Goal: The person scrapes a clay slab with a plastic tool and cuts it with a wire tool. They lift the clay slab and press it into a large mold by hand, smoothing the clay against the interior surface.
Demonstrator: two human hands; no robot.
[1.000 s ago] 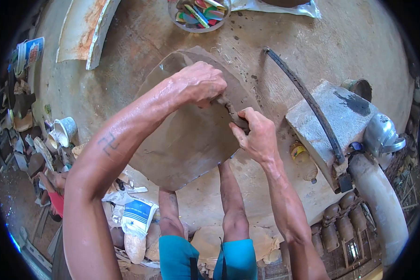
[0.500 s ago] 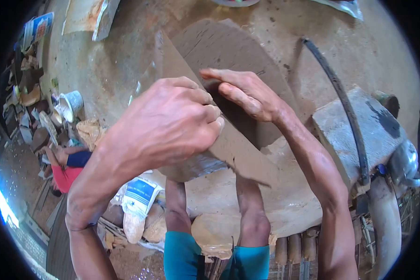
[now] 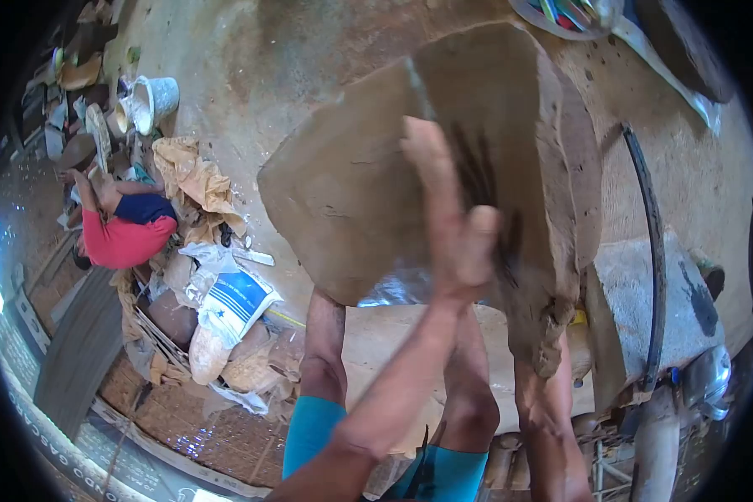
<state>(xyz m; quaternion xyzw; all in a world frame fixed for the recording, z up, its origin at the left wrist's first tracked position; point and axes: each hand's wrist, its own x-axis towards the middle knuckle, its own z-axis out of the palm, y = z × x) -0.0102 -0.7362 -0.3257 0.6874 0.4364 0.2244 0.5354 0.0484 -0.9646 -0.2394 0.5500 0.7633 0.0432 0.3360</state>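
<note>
A large slab of wet brown clay [image 3: 351, 192] fills the middle of the head view. Its right side stands up as a thick, ragged clay flap [image 3: 556, 159]. Over the slab, my left hand [image 3: 453, 226] is stretched out with the thumb apart, blurred by motion; dark finger-like streaks mark the clay beside it. My right forearm [image 3: 552, 435] rises to the flap's lower end, where the clay hides the hand and its fingers. A wet, shiny patch [image 3: 402, 286] shows at the slab's near edge.
A dark curved strip [image 3: 647, 251] leans across a grey block [image 3: 653, 293] on the right. A bowl of small things [image 3: 571, 18] stands at the top. On the left are a white bucket [image 3: 155, 102], a blue-white bag [image 3: 236, 297], crumpled paper [image 3: 192, 180] and a person in red [image 3: 125, 238].
The clay sheet my left hand gripped edge-on now lies broadly facing me. My left hand has opened onto it and moved right; my right hand has dropped behind the clay.
</note>
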